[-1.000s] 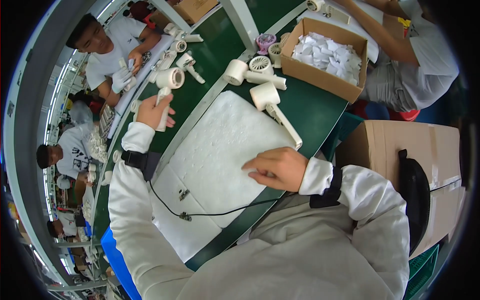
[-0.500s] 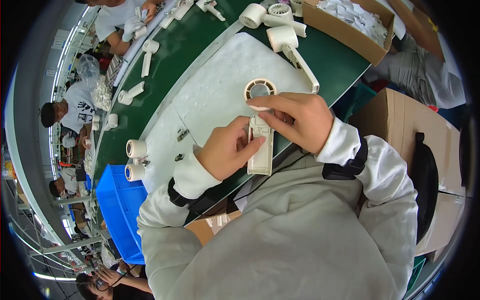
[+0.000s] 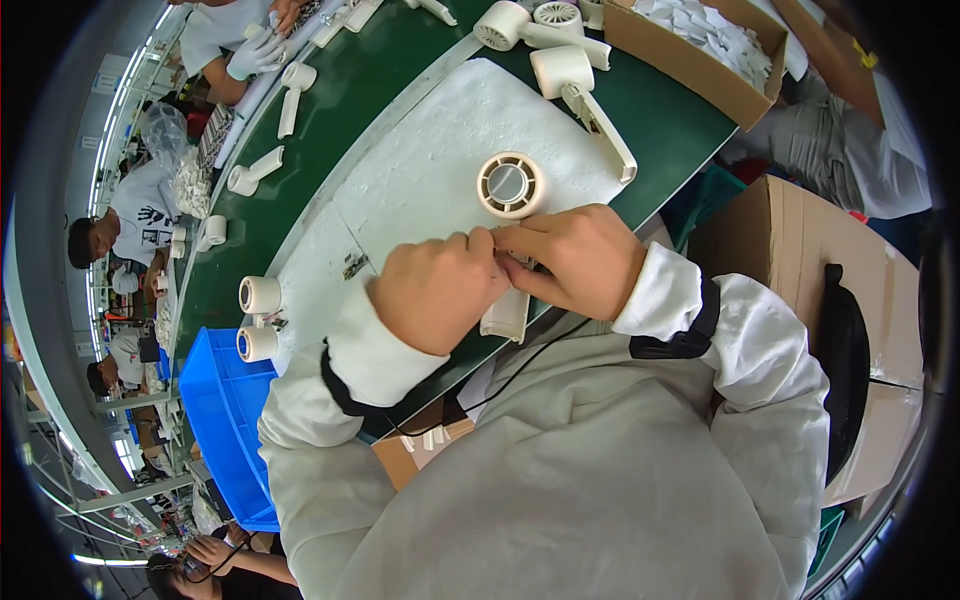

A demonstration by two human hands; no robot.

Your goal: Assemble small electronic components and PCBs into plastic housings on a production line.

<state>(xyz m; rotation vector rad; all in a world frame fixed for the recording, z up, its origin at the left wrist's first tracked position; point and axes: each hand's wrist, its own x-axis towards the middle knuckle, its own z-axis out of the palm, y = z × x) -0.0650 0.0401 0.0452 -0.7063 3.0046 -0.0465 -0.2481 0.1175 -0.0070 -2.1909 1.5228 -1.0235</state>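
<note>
A cream handheld fan (image 3: 511, 206) lies on the white sheet in front of me, its round, slotted head pointing away and a grey disc in its middle. Its handle (image 3: 505, 318) comes out below my fingers toward the table's near edge. My left hand (image 3: 440, 290) is closed over the handle, back of the hand upward. From the other side my right hand (image 3: 585, 255) pinches near the neck, fingertips meeting those of the left. What lies between the fingertips is hidden. Small metal parts (image 3: 355, 264) lie on the sheet left of my left hand.
More fans lie at the back, one with an opened handle (image 3: 605, 135). A cardboard box (image 3: 690, 62) of white pieces stands far right. Two fan heads (image 3: 259, 294) sit at left beside a blue bin (image 3: 228, 430). Co-workers sit across the green belt (image 3: 345, 105).
My left hand has moved up over the handle to meet my right fingertips, covering most of the handle. The fan head now shows its round face more fully.
</note>
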